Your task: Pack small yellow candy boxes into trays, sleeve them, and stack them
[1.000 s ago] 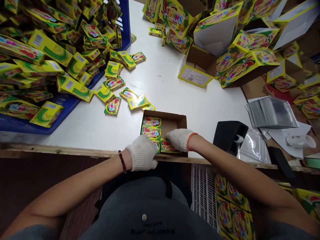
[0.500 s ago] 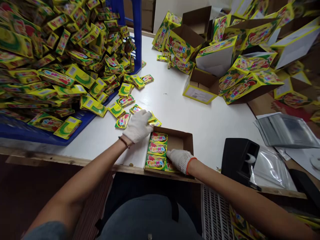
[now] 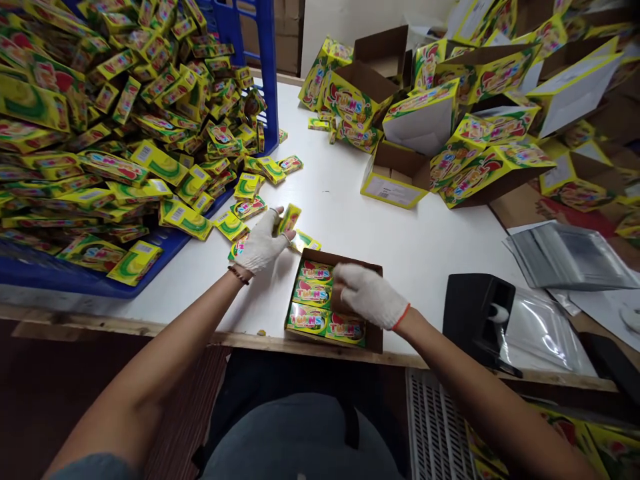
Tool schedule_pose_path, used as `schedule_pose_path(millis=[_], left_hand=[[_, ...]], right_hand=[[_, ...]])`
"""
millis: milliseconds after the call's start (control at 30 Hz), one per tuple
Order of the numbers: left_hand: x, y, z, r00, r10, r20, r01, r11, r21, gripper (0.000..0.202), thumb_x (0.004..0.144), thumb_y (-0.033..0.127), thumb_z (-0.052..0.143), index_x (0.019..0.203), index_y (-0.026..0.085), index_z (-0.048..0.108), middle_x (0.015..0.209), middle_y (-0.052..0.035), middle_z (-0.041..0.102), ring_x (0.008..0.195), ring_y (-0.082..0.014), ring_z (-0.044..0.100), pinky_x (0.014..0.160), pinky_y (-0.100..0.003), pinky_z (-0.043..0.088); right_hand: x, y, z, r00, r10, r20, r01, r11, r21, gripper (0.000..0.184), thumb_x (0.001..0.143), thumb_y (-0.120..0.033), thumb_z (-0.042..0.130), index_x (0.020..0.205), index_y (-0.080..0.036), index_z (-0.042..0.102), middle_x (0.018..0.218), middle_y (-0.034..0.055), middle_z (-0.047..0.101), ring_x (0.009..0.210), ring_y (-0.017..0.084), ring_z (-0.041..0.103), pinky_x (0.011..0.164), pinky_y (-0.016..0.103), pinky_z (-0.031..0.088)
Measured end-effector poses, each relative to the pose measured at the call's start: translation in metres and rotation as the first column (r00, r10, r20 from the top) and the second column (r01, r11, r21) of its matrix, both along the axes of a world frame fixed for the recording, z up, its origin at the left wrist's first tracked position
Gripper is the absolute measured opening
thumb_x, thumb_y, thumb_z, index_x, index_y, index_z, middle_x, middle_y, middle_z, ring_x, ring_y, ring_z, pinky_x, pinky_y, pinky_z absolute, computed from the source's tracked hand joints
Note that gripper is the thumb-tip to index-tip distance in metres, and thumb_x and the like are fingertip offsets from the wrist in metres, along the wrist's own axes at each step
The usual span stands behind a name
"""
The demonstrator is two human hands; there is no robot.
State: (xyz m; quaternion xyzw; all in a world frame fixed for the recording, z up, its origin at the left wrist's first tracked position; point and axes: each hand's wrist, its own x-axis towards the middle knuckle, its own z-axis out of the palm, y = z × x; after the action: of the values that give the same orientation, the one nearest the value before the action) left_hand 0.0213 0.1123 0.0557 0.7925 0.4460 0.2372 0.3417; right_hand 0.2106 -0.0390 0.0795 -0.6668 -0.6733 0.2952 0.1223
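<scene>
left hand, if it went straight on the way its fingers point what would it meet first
The left hand, holding a small pack, points across the white table; first in line is probably the heap of open cartons, though depth is unclear.

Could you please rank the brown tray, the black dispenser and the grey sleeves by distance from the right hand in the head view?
1. brown tray, directly under the right hand.
2. black dispenser, to its right.
3. grey sleeves, far right.

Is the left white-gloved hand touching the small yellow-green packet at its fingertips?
Touching. The head view shows the left hand pinching the small yellow-green packet between gloved thumb and fingers, with no gap.
</scene>
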Motion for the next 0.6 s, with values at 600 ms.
schedule_pose_path(millis=[600], left_hand=[[-0.014,-0.14,0.014,0.537,-0.639,-0.55,0.771,0.636,0.014,0.03,0.087,0.043,0.063,0.073,0.017,0.068,0.071,-0.0088,0.068,0.068,-0.0236,0.063,0.068,-0.037,0.045]], right_hand=[[0.01,0.034,-0.001,0.797,0.475,0.372,-0.21,0.796,-0.567,0.03,0.08,-0.012,0.064,0.109,-0.016,0.074,0.111,0.0174,0.073,0.1,0.032,0.071,0.079,0.038,0.055]])
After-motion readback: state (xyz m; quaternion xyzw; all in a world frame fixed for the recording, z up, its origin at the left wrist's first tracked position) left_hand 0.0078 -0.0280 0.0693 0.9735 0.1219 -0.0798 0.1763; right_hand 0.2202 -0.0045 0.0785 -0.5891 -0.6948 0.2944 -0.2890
